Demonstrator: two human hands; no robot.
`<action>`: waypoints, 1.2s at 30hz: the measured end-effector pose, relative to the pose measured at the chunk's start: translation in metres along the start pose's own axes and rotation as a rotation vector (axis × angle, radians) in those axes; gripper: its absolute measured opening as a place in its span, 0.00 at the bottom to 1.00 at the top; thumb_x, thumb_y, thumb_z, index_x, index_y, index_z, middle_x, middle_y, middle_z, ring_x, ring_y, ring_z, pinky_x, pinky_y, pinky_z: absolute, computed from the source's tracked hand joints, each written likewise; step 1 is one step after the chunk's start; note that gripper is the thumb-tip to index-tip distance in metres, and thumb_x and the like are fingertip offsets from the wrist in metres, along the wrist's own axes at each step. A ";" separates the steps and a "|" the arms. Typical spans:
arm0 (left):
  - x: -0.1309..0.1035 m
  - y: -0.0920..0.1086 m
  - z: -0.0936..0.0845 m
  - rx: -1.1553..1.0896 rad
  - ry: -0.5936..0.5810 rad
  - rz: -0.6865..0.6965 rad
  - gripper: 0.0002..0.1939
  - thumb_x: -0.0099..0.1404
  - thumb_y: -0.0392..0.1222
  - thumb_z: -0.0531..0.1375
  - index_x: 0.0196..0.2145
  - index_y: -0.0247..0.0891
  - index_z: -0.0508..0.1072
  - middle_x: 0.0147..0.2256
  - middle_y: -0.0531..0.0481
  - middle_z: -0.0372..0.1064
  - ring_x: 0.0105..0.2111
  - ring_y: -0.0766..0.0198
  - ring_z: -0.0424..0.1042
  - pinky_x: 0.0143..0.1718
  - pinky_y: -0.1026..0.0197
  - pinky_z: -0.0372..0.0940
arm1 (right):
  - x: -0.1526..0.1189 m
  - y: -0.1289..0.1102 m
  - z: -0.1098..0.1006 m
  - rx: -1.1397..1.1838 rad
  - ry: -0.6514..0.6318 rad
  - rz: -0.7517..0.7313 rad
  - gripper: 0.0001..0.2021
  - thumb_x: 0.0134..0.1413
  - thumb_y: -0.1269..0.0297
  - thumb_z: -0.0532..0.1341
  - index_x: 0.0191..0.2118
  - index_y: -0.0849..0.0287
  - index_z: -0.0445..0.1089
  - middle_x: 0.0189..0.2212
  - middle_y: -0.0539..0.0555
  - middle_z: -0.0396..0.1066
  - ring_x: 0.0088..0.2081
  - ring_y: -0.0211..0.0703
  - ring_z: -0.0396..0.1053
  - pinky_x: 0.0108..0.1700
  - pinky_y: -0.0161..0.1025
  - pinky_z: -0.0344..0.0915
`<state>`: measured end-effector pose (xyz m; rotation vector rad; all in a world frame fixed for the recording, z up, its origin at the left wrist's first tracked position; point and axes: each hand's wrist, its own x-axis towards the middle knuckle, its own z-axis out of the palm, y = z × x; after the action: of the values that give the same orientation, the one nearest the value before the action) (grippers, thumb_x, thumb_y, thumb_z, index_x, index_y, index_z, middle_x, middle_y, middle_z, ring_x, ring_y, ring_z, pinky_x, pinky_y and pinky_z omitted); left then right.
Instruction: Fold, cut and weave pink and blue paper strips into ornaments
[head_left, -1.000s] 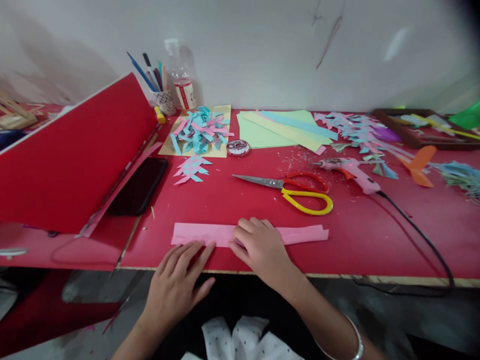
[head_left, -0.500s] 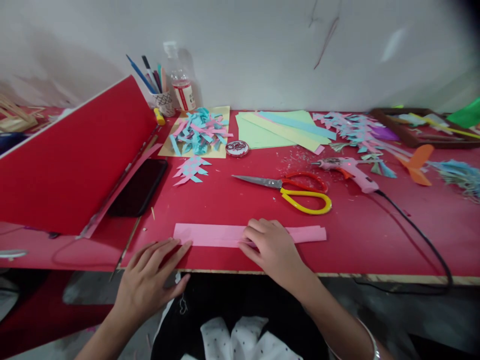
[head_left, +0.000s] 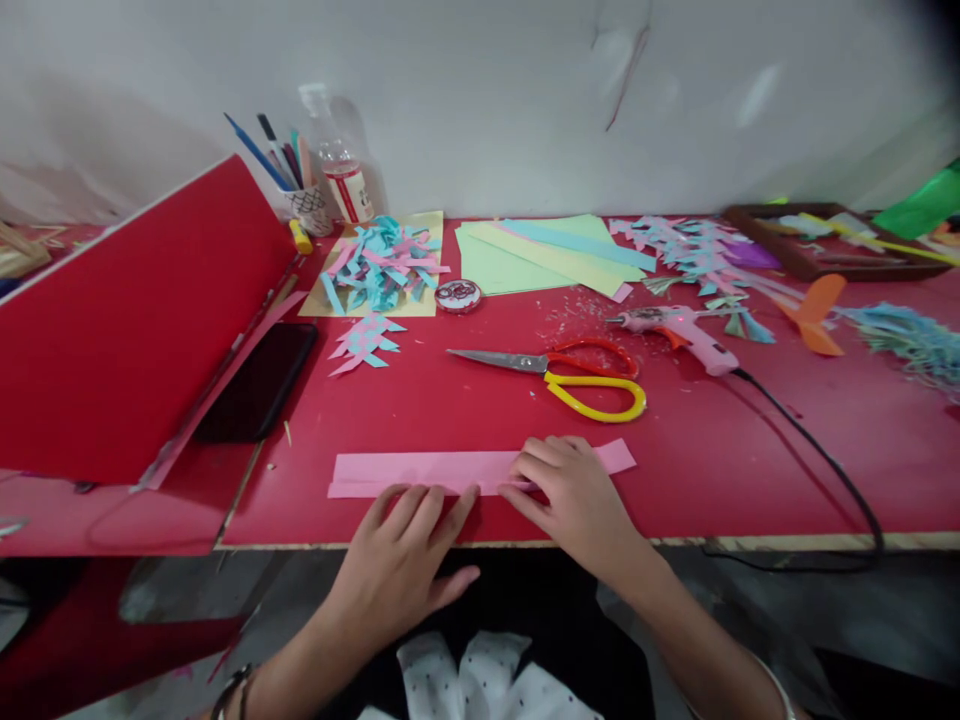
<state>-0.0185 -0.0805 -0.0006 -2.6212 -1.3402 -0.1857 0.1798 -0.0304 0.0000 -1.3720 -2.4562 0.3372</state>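
Note:
A long pink paper strip (head_left: 420,467) lies near the front edge of the red table, with a fold running along its near side. My left hand (head_left: 397,560) rests its fingertips on that near edge, fingers stretched and thumb apart below the table edge. Further right, my right hand (head_left: 577,510) pinches the strip between thumb and fingers and covers part of it. The strip's right end shows beyond the knuckles, tilted slightly upward. Beyond the strip lie scissors (head_left: 532,362) with one red and one yellow handle.
A pink glue gun (head_left: 686,333) with a black cord lies to the right. A phone (head_left: 259,385) sits beside a propped red board (head_left: 150,330). Cut paper pieces (head_left: 382,262), coloured sheets (head_left: 502,270), a pen cup (head_left: 309,210), a bottle (head_left: 345,175) and a brown tray (head_left: 817,260) stand behind.
My left hand has slid right along the strip's near edge, closer to my right hand. The right hand has shifted a little right in view. The strip's right end now angles upward.

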 end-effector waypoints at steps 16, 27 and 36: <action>0.004 0.016 -0.005 0.175 -0.185 -0.078 0.36 0.54 0.57 0.55 0.58 0.46 0.49 0.40 0.44 0.61 0.40 0.53 0.59 0.43 0.51 0.57 | -0.040 0.045 -0.018 -0.035 0.103 0.107 0.08 0.53 0.63 0.54 0.27 0.56 0.65 0.25 0.48 0.66 0.30 0.39 0.60 0.49 0.45 0.48; 0.005 0.016 -0.010 0.106 -0.183 -0.092 0.36 0.52 0.56 0.57 0.57 0.44 0.53 0.39 0.43 0.62 0.40 0.51 0.59 0.41 0.50 0.59 | -0.048 0.046 -0.019 0.105 0.163 0.191 0.06 0.52 0.64 0.55 0.27 0.56 0.65 0.29 0.51 0.65 0.34 0.41 0.63 0.49 0.47 0.52; 0.048 0.010 0.003 -0.433 -0.072 -0.134 0.11 0.62 0.41 0.51 0.42 0.42 0.66 0.38 0.48 0.64 0.38 0.61 0.62 0.38 0.58 0.60 | -0.050 0.049 -0.023 0.135 0.107 0.144 0.04 0.51 0.65 0.57 0.30 0.52 0.69 0.33 0.50 0.65 0.36 0.39 0.63 0.53 0.50 0.48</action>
<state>0.0182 -0.0476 0.0051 -2.9037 -1.6630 -0.4515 0.2513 -0.0464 -0.0033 -1.4723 -2.2123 0.4420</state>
